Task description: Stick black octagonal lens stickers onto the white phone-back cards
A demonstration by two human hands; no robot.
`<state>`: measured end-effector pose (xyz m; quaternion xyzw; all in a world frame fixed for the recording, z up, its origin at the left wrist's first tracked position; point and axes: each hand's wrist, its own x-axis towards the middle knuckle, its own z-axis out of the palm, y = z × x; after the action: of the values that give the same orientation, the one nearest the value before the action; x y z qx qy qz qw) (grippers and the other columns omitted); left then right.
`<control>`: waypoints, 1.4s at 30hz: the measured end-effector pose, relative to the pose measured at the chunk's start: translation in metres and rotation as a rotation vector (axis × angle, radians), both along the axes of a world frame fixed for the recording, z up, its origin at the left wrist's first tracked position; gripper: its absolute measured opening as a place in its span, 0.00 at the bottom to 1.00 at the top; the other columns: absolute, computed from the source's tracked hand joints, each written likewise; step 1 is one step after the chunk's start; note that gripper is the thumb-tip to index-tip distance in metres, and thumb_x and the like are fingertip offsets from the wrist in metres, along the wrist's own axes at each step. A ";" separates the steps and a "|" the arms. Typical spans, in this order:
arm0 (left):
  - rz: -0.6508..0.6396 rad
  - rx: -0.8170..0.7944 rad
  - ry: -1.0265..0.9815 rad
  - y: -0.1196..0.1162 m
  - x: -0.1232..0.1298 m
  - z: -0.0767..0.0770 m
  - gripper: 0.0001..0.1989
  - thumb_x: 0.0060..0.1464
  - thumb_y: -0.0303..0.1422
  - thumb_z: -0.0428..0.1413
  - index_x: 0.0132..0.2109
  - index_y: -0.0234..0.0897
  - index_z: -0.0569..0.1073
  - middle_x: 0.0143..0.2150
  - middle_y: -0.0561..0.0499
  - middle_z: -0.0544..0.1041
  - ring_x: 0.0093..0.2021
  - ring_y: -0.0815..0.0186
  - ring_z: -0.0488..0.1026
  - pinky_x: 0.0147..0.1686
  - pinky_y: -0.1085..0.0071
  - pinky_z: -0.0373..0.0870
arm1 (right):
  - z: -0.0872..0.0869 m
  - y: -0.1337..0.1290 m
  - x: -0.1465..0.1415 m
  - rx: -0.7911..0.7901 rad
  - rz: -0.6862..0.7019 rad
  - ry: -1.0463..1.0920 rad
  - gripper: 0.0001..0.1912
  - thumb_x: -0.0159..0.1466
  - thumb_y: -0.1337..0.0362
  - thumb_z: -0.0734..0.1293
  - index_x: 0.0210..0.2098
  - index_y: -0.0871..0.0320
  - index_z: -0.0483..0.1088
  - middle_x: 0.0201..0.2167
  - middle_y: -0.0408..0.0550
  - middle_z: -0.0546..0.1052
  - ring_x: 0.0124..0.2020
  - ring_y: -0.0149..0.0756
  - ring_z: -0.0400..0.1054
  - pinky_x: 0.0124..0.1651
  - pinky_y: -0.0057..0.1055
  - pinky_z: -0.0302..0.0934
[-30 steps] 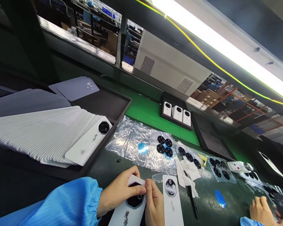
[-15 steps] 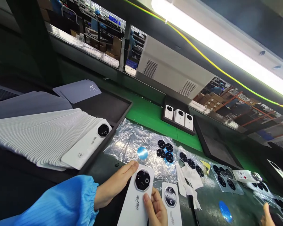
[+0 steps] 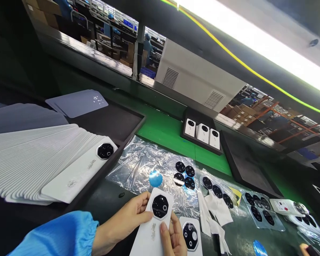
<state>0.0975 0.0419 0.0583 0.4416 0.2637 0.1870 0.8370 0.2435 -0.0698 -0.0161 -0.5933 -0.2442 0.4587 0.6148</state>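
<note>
Between my two hands is a white phone back cover (image 3: 149, 233) with a black octagonal camera plate (image 3: 160, 206) near its top. My left hand (image 3: 128, 217) grips its left edge, thumb lying on the face just below the camera plate. On the right edge my right hand (image 3: 174, 236) is closed, its thumb pressed on the front beside the dark lettering. Another white phone back cover (image 3: 196, 224) with a shiny camera plate lies on the bench right beside my right hand. The lower end of the held cover runs out of view.
A fanned stack of white covers (image 3: 77, 174) fills a black tray at left. Clear plastic film (image 3: 146, 156) carries black camera plates (image 3: 180, 167) and a blue disc (image 3: 155, 178). White cloth strips (image 3: 219, 209) lie right. A small tray (image 3: 201, 142) stands behind. Another person's hand (image 3: 304, 249) shows lower right.
My left thumb has moved from the cover's upper left edge down onto its face below the camera plate. The view has shifted slightly, and the other person's hand is lower.
</note>
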 end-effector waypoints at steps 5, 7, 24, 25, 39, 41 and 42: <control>0.024 -0.004 -0.013 0.001 0.002 -0.008 0.17 0.48 0.35 0.59 0.46 0.36 0.69 0.48 0.46 0.76 0.52 0.56 0.70 0.53 0.62 0.63 | -0.002 -0.003 -0.001 -0.012 -0.027 0.017 0.29 0.49 0.55 0.71 0.51 0.30 0.68 0.40 0.47 0.81 0.48 0.53 0.73 0.34 0.40 0.71; 0.006 -0.007 -0.023 0.002 0.002 -0.009 0.18 0.48 0.36 0.59 0.47 0.36 0.68 0.49 0.46 0.76 0.52 0.56 0.70 0.52 0.62 0.63 | -0.003 -0.004 -0.004 -0.026 -0.068 0.048 0.31 0.48 0.55 0.71 0.52 0.30 0.67 0.40 0.47 0.81 0.48 0.54 0.73 0.34 0.41 0.71; -0.006 -0.006 0.032 0.003 0.000 0.003 0.20 0.46 0.36 0.59 0.48 0.37 0.68 0.48 0.46 0.76 0.53 0.56 0.70 0.53 0.63 0.63 | -0.003 -0.005 -0.006 -0.039 -0.073 0.106 0.34 0.46 0.57 0.72 0.52 0.30 0.66 0.41 0.48 0.81 0.52 0.54 0.70 0.40 0.42 0.70; -0.004 -0.005 0.034 0.003 0.000 0.003 0.20 0.45 0.35 0.59 0.47 0.37 0.68 0.48 0.46 0.76 0.53 0.56 0.70 0.53 0.62 0.63 | -0.002 -0.004 -0.007 -0.038 -0.076 0.101 0.33 0.47 0.57 0.72 0.52 0.30 0.66 0.42 0.47 0.81 0.52 0.54 0.70 0.40 0.42 0.70; -0.016 0.005 0.038 0.003 0.000 0.003 0.19 0.46 0.38 0.59 0.46 0.38 0.68 0.47 0.47 0.76 0.51 0.57 0.71 0.52 0.64 0.63 | 0.022 0.002 -0.027 -0.005 -0.159 0.062 0.31 0.53 0.51 0.72 0.56 0.43 0.66 0.43 0.48 0.81 0.47 0.51 0.74 0.39 0.41 0.70; -0.019 0.005 0.027 0.003 0.000 0.002 0.18 0.46 0.37 0.59 0.45 0.38 0.68 0.47 0.47 0.76 0.50 0.56 0.71 0.52 0.63 0.63 | 0.026 0.005 -0.032 0.010 -0.166 0.067 0.34 0.54 0.48 0.73 0.57 0.49 0.64 0.43 0.51 0.80 0.45 0.49 0.75 0.40 0.40 0.70; -0.020 0.004 0.023 0.003 0.000 0.001 0.19 0.47 0.37 0.59 0.46 0.38 0.68 0.47 0.47 0.76 0.50 0.56 0.72 0.52 0.63 0.63 | 0.028 0.006 -0.035 0.022 -0.173 0.073 0.36 0.54 0.47 0.73 0.57 0.52 0.64 0.43 0.52 0.80 0.44 0.48 0.75 0.40 0.39 0.70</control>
<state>0.0976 0.0445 0.0595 0.4478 0.2685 0.1742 0.8349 0.2085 -0.0637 0.0115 -0.5882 -0.1747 0.4224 0.6671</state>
